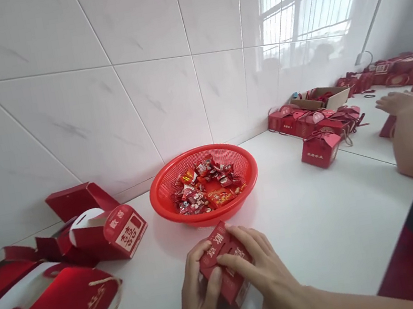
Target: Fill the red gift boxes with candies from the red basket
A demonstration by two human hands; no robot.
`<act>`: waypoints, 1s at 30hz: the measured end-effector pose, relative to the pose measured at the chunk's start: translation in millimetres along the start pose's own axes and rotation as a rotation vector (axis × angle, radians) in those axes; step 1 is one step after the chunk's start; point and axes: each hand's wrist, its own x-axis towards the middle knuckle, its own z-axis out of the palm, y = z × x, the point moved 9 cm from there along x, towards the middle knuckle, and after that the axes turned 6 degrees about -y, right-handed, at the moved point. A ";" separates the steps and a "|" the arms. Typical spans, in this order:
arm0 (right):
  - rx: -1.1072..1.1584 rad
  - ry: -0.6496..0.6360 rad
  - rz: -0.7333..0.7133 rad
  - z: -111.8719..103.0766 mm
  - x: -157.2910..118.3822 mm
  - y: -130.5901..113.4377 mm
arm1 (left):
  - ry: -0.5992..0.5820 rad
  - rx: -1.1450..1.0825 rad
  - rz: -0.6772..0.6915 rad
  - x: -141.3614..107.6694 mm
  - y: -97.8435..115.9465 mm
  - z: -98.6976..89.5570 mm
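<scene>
A small red gift box (234, 280) with pale printed characters is between my hands, just in front of the basket. My left hand (199, 294) wraps its left side, with the thumb on the near face. My right hand (264, 269) grips it from the right, fingers across the top and side flaps. Behind the box stands a red plastic basket (154, 198) holding wrapped sweets (194, 199). The inside of the gift box is hidden.
Open red boxes (108, 233) and a red bag with rope handles (77, 305) lie at left. Closed red boxes (320, 150) and a cardboard tray (336, 98) stand at right along the tiled wall (164, 98). Other people's hands (401, 101) work at far right.
</scene>
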 end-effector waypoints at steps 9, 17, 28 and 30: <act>0.020 0.007 0.119 -7.6 -5.2 -1.4 | -0.025 -0.004 0.066 -5.4 5.5 4.7; 0.009 -0.033 0.132 -17.5 -4.4 3.4 | -0.200 0.037 0.264 -13.5 19.5 22.2; -0.301 0.292 0.286 -137.3 -23.1 163.0 | -0.112 0.042 0.060 -13.0 -12.1 10.2; -0.385 0.305 0.346 -160.6 -23.7 206.6 | -0.103 0.038 0.045 -10.9 -8.8 9.8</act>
